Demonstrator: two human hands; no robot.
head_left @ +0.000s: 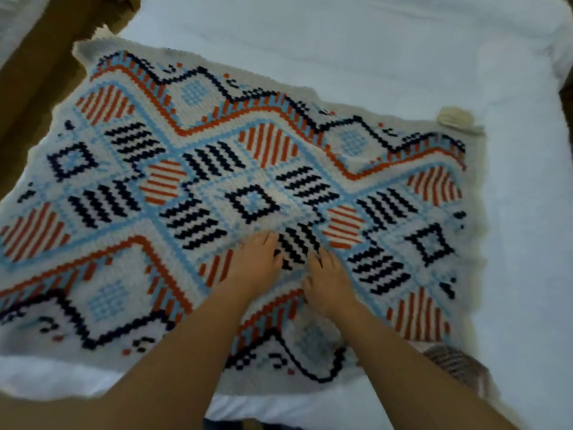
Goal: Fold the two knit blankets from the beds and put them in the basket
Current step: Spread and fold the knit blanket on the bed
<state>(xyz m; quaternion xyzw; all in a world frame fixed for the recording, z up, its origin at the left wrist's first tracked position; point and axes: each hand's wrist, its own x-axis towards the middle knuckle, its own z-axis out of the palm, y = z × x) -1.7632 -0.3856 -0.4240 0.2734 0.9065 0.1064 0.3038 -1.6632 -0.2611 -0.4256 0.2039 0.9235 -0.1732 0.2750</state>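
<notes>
A knit blanket (192,169) with white, light blue, orange and navy diamond patterns lies spread out flat on a white bed (403,51). My left hand (255,262) and my right hand (328,279) rest palm down side by side on the blanket's near middle, fingers spread, holding nothing. The blanket's near right corner (455,364) is turned over and shows a grey striped underside. A small cream tassel or knot (454,117) sits at the far right corner. No basket and no second blanket are in view.
The bed's white sheet extends past the blanket to the right and to the far side. A brown floor strip (40,66) runs along the bed's left edge, with another white surface (15,23) at the far left corner.
</notes>
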